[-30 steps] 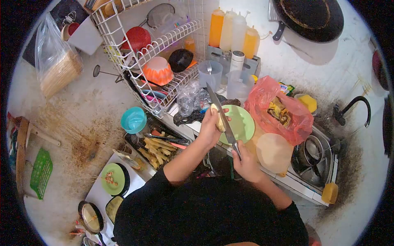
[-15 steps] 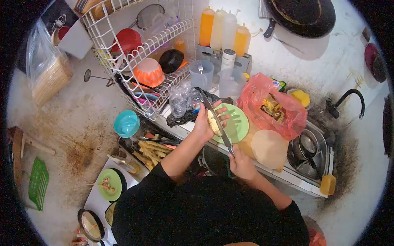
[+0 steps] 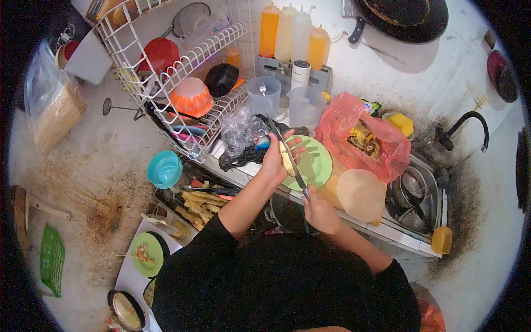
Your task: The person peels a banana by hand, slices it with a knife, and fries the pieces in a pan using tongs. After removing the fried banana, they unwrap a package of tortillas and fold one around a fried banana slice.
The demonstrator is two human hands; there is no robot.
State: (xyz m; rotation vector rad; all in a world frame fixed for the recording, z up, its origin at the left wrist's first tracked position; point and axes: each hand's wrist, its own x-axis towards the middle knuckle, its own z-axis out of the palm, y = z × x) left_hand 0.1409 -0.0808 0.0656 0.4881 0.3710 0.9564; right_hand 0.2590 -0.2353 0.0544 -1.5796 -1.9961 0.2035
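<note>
My left hand [image 3: 271, 165] cradles a pale peeled banana [image 3: 287, 160] in its palm, fingers partly spread beyond it. My right hand [image 3: 322, 213] is wrapped round the handle of a long knife [image 3: 299, 179]. The blade lies lengthwise along the banana, its tip pointing up and away from me; whether it is cutting in cannot be made out. Under and beside my left hand sits a light green plate [image 3: 318, 165]. Just right of the plate stands an open red plastic bag [image 3: 338, 123] with yellow-brown peels [image 3: 363, 143] inside.
A beige round sheet [image 3: 360, 195] lies on a board right of the plate. Farther right are the sink [image 3: 437, 206] and black faucet [image 3: 467, 119]. Clear tubs [image 3: 304, 108], sauce bottles [image 3: 284, 36] and a white wire rack [image 3: 160, 102] stand behind. A turquoise bowl [image 3: 164, 169] is at left.
The camera view has shifted slightly, so the surroundings appear a little farther left. Both hands keep hold of the banana and knife, with the blade still along the banana.
</note>
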